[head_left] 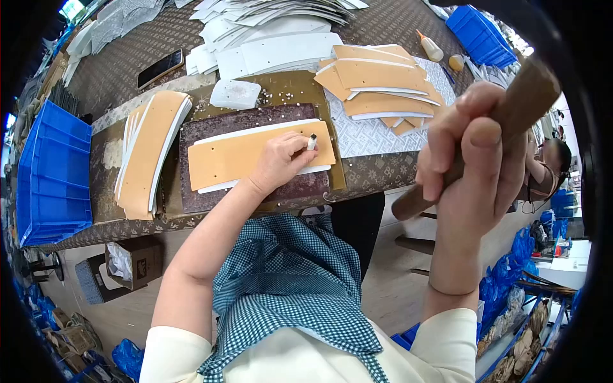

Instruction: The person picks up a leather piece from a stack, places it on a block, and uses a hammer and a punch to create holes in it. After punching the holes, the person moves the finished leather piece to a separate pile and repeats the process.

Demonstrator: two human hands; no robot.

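Note:
My left hand [281, 159] pinches a small metal punch [312, 143] upright on a tan leather-like strip [225, 161]. The strip lies over white pieces on a dark purple cutting board [211, 130]. Small holes dot the strip. My right hand [471, 150] is raised close to the camera at the right, fist closed around a wooden mallet handle [527, 88]. Tiny punched bits [276, 97] are scattered behind the board.
A stack of tan strips [148, 148] lies left of the board, more tan pieces [377, 80] at the right. White pieces [274, 38], a phone [160, 68], a glue bottle [431, 47] and blue bins [54, 172] surround the work. Another person [550, 167] sits far right.

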